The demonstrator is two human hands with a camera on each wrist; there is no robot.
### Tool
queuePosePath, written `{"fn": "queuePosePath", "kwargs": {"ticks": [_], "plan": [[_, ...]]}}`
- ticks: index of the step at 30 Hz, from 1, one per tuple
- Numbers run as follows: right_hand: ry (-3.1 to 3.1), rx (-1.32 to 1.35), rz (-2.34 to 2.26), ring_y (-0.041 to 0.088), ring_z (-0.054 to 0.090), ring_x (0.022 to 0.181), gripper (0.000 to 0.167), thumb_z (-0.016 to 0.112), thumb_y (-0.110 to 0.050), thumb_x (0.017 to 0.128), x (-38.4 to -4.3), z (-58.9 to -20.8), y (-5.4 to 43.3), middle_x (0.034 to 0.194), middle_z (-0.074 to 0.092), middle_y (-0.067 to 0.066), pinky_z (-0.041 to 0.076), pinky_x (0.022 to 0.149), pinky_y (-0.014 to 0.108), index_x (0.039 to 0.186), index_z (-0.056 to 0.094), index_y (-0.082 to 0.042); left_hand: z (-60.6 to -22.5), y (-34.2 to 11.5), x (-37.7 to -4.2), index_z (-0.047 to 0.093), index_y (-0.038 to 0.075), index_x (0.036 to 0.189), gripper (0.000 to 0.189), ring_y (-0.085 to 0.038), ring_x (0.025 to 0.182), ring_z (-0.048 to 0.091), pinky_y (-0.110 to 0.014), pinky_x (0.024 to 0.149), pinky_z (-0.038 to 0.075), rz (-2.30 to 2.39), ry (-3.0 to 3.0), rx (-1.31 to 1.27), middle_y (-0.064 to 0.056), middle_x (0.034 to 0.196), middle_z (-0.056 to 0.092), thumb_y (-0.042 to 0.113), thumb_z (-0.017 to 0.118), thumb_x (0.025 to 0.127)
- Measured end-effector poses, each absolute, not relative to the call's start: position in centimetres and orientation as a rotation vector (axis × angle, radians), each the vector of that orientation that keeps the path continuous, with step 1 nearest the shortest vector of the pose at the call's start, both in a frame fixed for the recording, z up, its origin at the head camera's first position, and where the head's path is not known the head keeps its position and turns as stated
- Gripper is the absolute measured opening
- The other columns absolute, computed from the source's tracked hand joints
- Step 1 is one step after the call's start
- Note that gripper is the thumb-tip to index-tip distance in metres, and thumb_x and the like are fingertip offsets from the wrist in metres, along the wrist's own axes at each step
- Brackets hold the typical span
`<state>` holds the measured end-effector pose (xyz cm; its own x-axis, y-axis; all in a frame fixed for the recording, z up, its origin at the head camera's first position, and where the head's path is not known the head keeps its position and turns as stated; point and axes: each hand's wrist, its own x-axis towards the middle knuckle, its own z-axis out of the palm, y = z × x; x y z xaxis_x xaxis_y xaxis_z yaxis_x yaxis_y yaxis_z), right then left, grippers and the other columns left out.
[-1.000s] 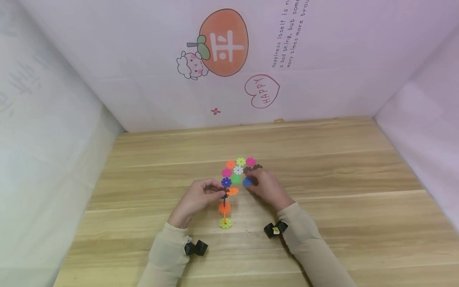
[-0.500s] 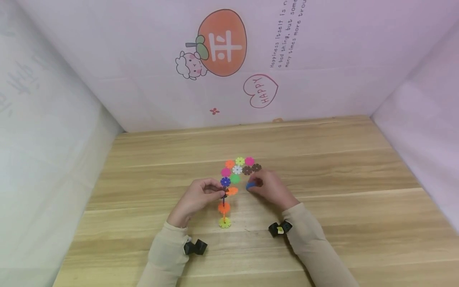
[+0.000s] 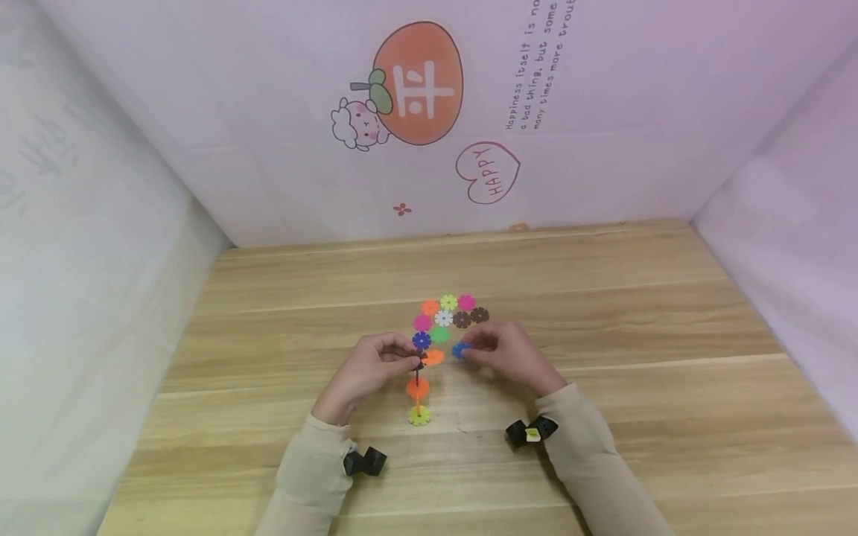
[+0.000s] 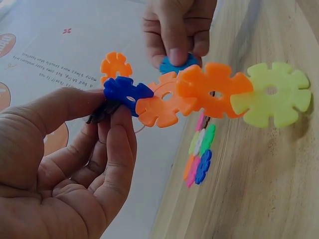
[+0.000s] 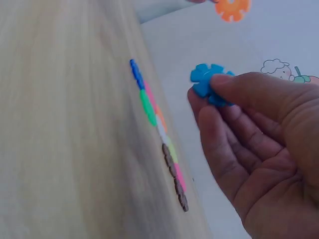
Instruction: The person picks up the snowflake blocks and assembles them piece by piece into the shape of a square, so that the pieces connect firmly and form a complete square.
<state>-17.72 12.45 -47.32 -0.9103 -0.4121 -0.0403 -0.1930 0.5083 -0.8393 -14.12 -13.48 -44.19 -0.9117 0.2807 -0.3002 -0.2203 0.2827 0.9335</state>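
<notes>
My left hand (image 3: 369, 372) pinches a dark snowflake disc (image 4: 98, 113), partly hidden by the fingers, in a joined chain of notched plastic discs. In the left wrist view the chain runs from there through a dark blue disc (image 4: 127, 94) and two orange discs to a yellow disc (image 4: 270, 99). Another orange disc (image 3: 433, 357) sticks out toward the right hand. Between thumb and fingers my right hand (image 3: 509, 359) holds a light blue snowflake disc (image 5: 203, 79). A small gap separates that disc from the chain in the head view.
Loose discs lie flat on the wooden table (image 3: 637, 335) just beyond the hands, among them a dark blue disc (image 3: 421, 340), a green disc (image 3: 439, 334), a white disc (image 3: 443, 318) and a brown disc (image 3: 480, 315). A printed cloth (image 3: 268, 149) stands behind the table.
My right hand has drawn back a little toward me and to the right, with the light blue disc turning in its fingers. The left hand and chain have stayed nearly still.
</notes>
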Motion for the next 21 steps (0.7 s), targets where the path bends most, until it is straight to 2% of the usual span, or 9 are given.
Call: {"fn": "queuePosePath", "kwargs": {"ticks": [6, 13, 21], "plan": [[2.396, -0.457, -1.519, 0.016, 0.068, 0.088, 0.011, 0.077, -0.016, 0.086, -17.4, -46.5, 12.5, 0.094, 0.073, 0.001, 0.057, 0.083, 0.030, 0.096, 0.074, -0.013, -44.4, -13.5, -14.2, 0.070, 0.009, 0.104, 0.014, -0.024, 0.097, 0.067, -0.045, 0.087, 0.055, 1.654, 2.164, 0.054, -0.003, 0.101, 0.073, 0.011, 0.071, 0.090], [2.328, -0.437, -1.592, 0.017, 0.070, 0.087, 0.014, 0.076, -0.014, 0.086, -17.2, -46.1, 12.4, 0.096, 0.073, 0.005, 0.058, 0.081, 0.026, 0.099, 0.073, -0.009, -44.5, -13.4, -14.3, 0.070, 0.008, 0.103, 0.014, -0.021, 0.095, 0.068, -0.045, 0.088, 0.056, 1.662, 2.156, 0.063, -0.004, 0.103, 0.073, 0.011, 0.071, 0.090], [2.298, -0.481, -1.631, 0.020, 0.069, 0.085, 0.014, 0.077, -0.013, 0.085, -16.8, -45.7, 12.1, 0.094, 0.073, 0.007, 0.059, 0.078, 0.028, 0.097, 0.073, -0.008, -44.6, -13.2, -14.4, 0.069, 0.004, 0.103, 0.016, -0.022, 0.094, 0.069, -0.043, 0.091, 0.055, 1.666, 2.159, 0.051, -0.007, 0.103, 0.072, 0.011, 0.073, 0.089]]}}
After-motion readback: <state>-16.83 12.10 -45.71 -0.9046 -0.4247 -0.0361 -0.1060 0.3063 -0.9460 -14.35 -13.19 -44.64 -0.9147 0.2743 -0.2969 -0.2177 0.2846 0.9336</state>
